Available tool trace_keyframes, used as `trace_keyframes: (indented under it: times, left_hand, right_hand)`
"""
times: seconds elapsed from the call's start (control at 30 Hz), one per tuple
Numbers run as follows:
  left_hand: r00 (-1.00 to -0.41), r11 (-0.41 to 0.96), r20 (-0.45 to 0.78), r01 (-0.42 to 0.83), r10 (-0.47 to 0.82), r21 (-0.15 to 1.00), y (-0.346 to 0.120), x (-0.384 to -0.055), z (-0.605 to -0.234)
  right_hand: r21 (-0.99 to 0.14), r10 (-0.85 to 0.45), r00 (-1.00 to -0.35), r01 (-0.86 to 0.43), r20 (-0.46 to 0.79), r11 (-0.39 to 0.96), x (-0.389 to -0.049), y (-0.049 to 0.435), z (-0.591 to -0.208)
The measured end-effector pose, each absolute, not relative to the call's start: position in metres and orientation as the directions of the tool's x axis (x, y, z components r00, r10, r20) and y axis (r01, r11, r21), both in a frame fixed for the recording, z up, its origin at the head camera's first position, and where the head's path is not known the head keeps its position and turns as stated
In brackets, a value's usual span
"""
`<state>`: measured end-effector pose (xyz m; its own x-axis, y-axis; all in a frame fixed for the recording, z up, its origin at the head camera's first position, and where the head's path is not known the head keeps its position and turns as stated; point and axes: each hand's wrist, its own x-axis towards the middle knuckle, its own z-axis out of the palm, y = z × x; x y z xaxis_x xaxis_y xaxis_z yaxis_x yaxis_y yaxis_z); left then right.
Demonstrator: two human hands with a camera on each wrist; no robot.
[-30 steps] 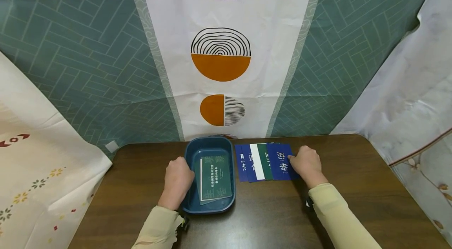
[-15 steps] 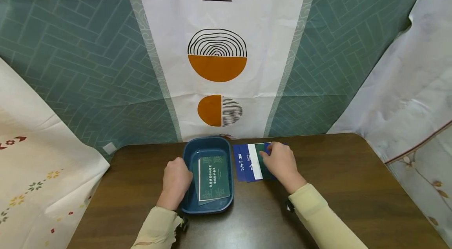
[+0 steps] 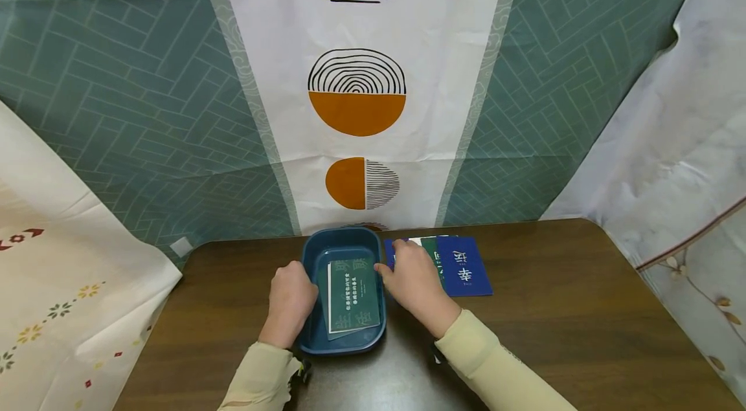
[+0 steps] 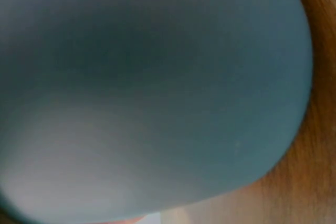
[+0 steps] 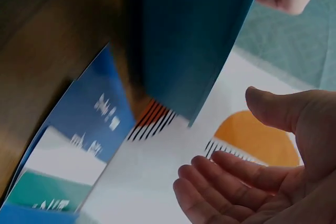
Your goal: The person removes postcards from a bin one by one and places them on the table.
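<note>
My left hand (image 3: pixel 293 298) grips the left rim of a dark blue plastic bin (image 3: pixel 350 250). In the left wrist view the bin's outer wall (image 4: pixel 157 103) fills most of the picture, blurred. Inside the bin lie green cards, the top one (image 3: pixel 364 301) bearing white characters. My right hand (image 3: pixel 419 281) hovers over the left part of a fanned row of cards, its thumb close to the bin's right rim. In the right wrist view that hand (image 5: pixel 262 166) is empty, thumb spread away from the fingers. A blue card (image 3: pixel 466 268) shows at the row's right end; the hand partly hides the others.
The row also has a white card (image 5: pixel 65 156) and a green card (image 5: pixel 44 190), overlapping one another. Brown wooden table (image 3: pixel 553 333) extends right and in front. A patterned cloth (image 3: pixel 373 22) hangs behind the table's back edge, with light cloths at both sides.
My right hand has moved left from the row's right end, across the cards, to beside the bin. The left hand has kept its hold on the rim. Cards look unmoved.
</note>
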<state>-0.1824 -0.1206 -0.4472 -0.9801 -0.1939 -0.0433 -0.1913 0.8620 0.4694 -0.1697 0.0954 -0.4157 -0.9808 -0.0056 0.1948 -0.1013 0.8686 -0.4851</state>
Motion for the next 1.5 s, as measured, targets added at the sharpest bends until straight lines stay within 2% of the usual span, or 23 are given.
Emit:
trace_keyframes:
  times: [0.33,0.6,0.9,1.0,1.13,1.33,1.5]
  left_hand:
    - [-0.982,0.864,-0.034,-0.180,-0.186,0.470,-0.121,-0.182,-0.447]
    - [-0.985,0.875,-0.037,-0.168,-0.170,0.454,-0.123,-0.183,-0.448]
    - [-0.986,0.881,-0.025,-0.158,-0.164,0.446,-0.124,-0.183,-0.447]
    - [-0.985,0.882,-0.025,-0.163,-0.170,0.442,-0.124,-0.184,-0.447]
    - [-0.984,0.880,-0.035,-0.174,-0.177,0.442,-0.123,-0.184,-0.447]
    - [-0.982,0.871,-0.057,-0.187,-0.181,0.455,-0.123,-0.183,-0.446]
    - [-0.984,0.871,-0.040,-0.175,-0.176,0.458,-0.123,-0.183,-0.446]
  right_hand:
    - [-0.469,-0.116,-0.968,-0.211,0.225,0.857,-0.164,0.064,-0.411]
    - [-0.402,-0.222,-0.950,-0.295,0.219,0.867,-0.156,0.043,-0.417]
    - [-0.364,-0.212,-0.976,-0.218,0.056,0.906,-0.151,0.024,-0.428]
    - [-0.314,-0.200,-0.980,-0.195,0.015,0.929,-0.151,0.021,-0.433]
    - [-0.239,-0.192,-0.981,-0.191,0.017,0.952,-0.151,0.017,-0.442]
    - [-0.189,-0.176,-0.984,-0.178,0.027,0.966,-0.153,0.013,-0.451]
    - [-0.085,-0.183,-0.983,-0.183,0.008,0.979,-0.153,0.010,-0.456]
